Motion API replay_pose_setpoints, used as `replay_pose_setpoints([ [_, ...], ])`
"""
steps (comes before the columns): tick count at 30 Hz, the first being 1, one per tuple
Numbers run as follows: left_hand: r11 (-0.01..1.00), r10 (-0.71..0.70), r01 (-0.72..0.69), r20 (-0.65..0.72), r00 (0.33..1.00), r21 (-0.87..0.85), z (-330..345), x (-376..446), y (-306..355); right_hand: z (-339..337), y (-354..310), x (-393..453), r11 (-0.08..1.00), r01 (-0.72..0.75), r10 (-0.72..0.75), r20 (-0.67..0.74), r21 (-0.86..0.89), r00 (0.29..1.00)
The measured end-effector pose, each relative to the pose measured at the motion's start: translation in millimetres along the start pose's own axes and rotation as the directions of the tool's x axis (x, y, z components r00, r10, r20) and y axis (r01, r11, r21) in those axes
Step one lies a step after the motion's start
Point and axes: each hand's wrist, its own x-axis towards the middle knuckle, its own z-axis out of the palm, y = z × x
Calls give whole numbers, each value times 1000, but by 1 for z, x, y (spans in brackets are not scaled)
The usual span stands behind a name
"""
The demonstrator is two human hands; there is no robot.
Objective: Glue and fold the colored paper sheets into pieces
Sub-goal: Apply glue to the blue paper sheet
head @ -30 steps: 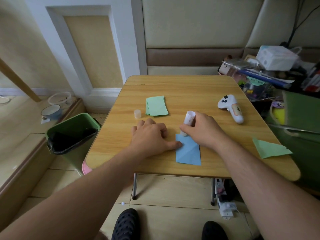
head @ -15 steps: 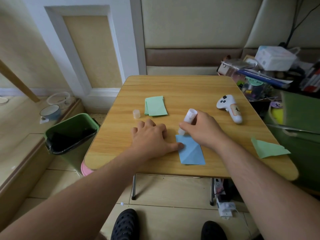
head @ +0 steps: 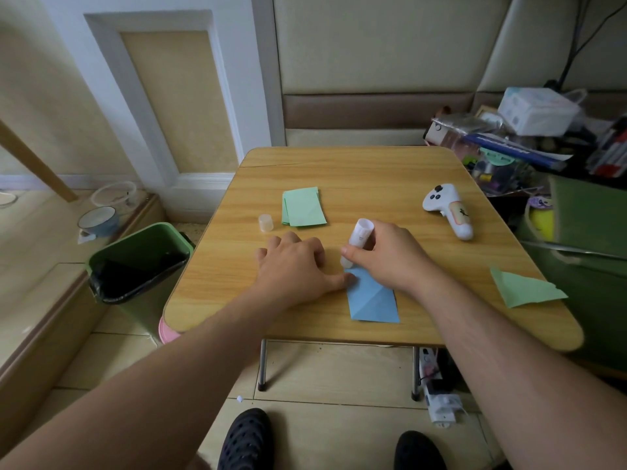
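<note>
So from the head view, the person's right hand (head: pixel 390 256) was curled around a white, uncapped glue stick tube (head: pixel 358 239), tilted with its tip down at the far corner of a folded light-blue paper sheet (head: pixel 371 298). That sheet lay on the pale wooden folding table (head: pixel 390 171), near the front edge. The left hand (head: pixel 293 266) lay flat beside it, fingers spread and relaxed, with the thumb tip pressing on the blue paper's left corner to pin it.

The glue's small translucent cap (head: pixel 265 222) stood on its own further back, just beside a stack of folded light-green paper pieces (head: pixel 303 212). Another green folded piece (head: pixel 524 288) sat well apart at the right edge, partly hanging off it looked like. A white handheld controller (head: pixel 449 212) lay off to the right too.

What could go sideways, I figured: only one thumb held that blue sheet, so a hard drag of the glue could skid or crumple it. Glue might also smear onto the table. And that green piece at the edge looked easy to knock off with a forearm.
</note>
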Motion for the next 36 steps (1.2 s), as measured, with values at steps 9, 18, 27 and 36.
replay_pose_setpoints([
  [9, 1000, -7, 7, 5, 1000, 2, 2, 0, -1, -23, 11, -1, 996, -75, 74, -13, -43, 997],
  [18, 1000, -2, 3, -21, 1000, 16, 3, -1, -2, -16, -1, -4, 999, -43, 43, -57, 5, 997],
  [27, 1000, 0, 0, -18, 1000, 18, 3, -2, -2, -10, 2, -6, 998, -18, 19, 7, -60, 1000],
  [36, 1000, 13, -12, 40, 999, -18, -2, 0, -5, -33, 18, -9, 986, -94, 91, -25, -140, 996],
])
